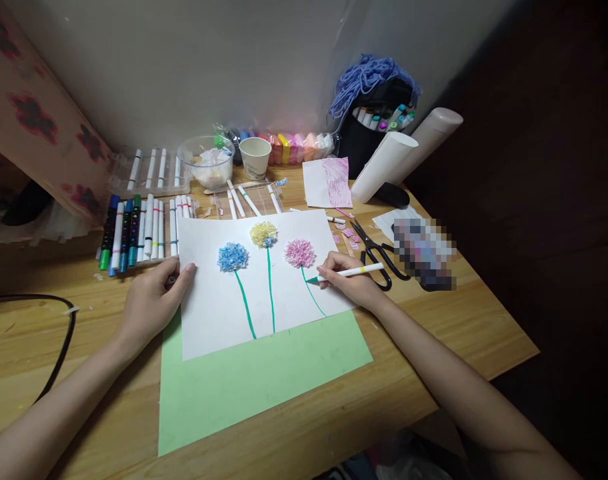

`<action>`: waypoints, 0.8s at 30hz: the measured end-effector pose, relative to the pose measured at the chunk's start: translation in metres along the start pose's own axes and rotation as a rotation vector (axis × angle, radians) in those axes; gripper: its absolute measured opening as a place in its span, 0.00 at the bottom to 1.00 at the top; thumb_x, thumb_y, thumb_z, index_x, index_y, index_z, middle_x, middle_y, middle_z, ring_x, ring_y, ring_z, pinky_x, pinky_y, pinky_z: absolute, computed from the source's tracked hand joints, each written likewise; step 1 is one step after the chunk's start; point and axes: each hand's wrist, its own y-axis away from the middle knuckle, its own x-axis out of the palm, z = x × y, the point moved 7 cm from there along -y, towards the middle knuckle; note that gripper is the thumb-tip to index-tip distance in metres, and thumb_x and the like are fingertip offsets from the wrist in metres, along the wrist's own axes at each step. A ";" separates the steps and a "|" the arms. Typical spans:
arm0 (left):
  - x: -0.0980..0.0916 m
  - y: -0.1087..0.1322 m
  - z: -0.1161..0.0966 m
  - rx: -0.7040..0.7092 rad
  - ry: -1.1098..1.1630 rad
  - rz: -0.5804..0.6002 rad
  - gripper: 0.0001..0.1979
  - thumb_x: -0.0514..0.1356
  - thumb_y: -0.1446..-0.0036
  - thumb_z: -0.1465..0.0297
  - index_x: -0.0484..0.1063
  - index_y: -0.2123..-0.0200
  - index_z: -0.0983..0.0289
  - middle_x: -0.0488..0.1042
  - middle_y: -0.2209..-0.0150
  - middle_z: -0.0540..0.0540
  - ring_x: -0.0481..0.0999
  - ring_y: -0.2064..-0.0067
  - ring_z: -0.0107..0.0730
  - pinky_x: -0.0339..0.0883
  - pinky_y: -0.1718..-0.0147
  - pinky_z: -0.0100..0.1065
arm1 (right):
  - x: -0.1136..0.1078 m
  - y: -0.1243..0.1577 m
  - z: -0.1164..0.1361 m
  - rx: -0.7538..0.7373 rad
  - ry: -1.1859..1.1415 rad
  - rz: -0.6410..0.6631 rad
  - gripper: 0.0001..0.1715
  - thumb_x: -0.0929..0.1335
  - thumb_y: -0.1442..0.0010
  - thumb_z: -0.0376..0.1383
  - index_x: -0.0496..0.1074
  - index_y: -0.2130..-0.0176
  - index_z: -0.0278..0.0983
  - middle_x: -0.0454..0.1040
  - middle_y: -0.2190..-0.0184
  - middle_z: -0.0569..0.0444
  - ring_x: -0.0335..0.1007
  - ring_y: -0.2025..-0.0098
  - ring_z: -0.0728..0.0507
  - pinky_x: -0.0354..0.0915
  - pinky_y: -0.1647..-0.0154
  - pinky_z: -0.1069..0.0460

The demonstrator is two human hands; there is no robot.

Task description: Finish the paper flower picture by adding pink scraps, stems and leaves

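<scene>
A white sheet (pixel 219 320) lies on a green sheet (pixel 254 380) on the wooden table. It carries a blue flower (pixel 233 257), a yellow flower (pixel 263 234) and a pink flower (pixel 299 253), each on a green drawn stem. My right hand (pixel 349 283) grips a white marker (pixel 357 271), and the marker's green tip touches the pink flower's stem. My left hand (pixel 151 300) presses on the white sheet's left edge, fingers curled around a small dark object that looks like a cap.
A row of markers (pixel 134 230) lies left of the sheet. Black scissors (pixel 379 252) and pink paper scraps (pixel 348 235) sit right of it. Behind are a clear bowl (pixel 207 162), a paper cup (pixel 255 157), coloured clay blocks (pixel 294 147), rolled paper (pixel 387 167) and a marker bag (pixel 379 120).
</scene>
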 end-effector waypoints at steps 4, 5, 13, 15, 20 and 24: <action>-0.001 0.000 0.000 0.003 0.005 0.000 0.18 0.51 0.41 0.58 0.54 0.78 0.62 0.54 0.82 0.44 0.57 0.79 0.25 0.48 0.76 0.27 | -0.004 0.001 0.001 0.007 -0.018 -0.043 0.16 0.68 0.42 0.45 0.65 0.74 0.37 0.73 0.77 0.56 0.69 0.73 0.47 0.61 0.71 0.53; -0.001 0.000 0.001 0.004 0.004 -0.001 0.18 0.51 0.41 0.58 0.54 0.78 0.62 0.54 0.82 0.44 0.57 0.79 0.25 0.49 0.76 0.27 | -0.005 0.001 0.002 0.001 -0.001 -0.055 0.16 0.68 0.42 0.45 0.65 0.74 0.37 0.74 0.77 0.55 0.70 0.72 0.47 0.61 0.70 0.53; 0.001 0.000 0.002 0.007 0.003 0.002 0.18 0.51 0.41 0.58 0.54 0.78 0.62 0.54 0.82 0.45 0.58 0.79 0.25 0.49 0.77 0.27 | -0.004 0.002 0.001 0.020 -0.003 -0.021 0.18 0.67 0.42 0.44 0.63 0.77 0.37 0.73 0.80 0.56 0.71 0.74 0.47 0.62 0.71 0.53; 0.000 0.001 0.001 0.006 0.001 0.000 0.18 0.51 0.41 0.58 0.54 0.79 0.62 0.54 0.82 0.45 0.57 0.79 0.25 0.49 0.77 0.27 | -0.004 0.002 0.001 0.025 0.006 -0.011 0.19 0.68 0.42 0.44 0.63 0.77 0.37 0.73 0.80 0.56 0.71 0.74 0.47 0.62 0.72 0.53; 0.000 0.000 0.002 0.005 -0.006 -0.007 0.19 0.50 0.41 0.58 0.54 0.78 0.62 0.53 0.82 0.44 0.57 0.79 0.25 0.48 0.77 0.27 | 0.000 0.003 -0.003 0.080 -0.078 0.053 0.20 0.68 0.43 0.46 0.63 0.77 0.37 0.71 0.83 0.57 0.71 0.78 0.47 0.62 0.76 0.54; 0.000 0.000 0.002 0.000 -0.005 -0.007 0.18 0.51 0.41 0.58 0.54 0.78 0.62 0.54 0.82 0.44 0.57 0.78 0.25 0.48 0.76 0.27 | -0.003 0.004 -0.001 0.055 -0.022 0.032 0.20 0.68 0.43 0.45 0.63 0.78 0.37 0.72 0.82 0.56 0.72 0.76 0.47 0.62 0.75 0.54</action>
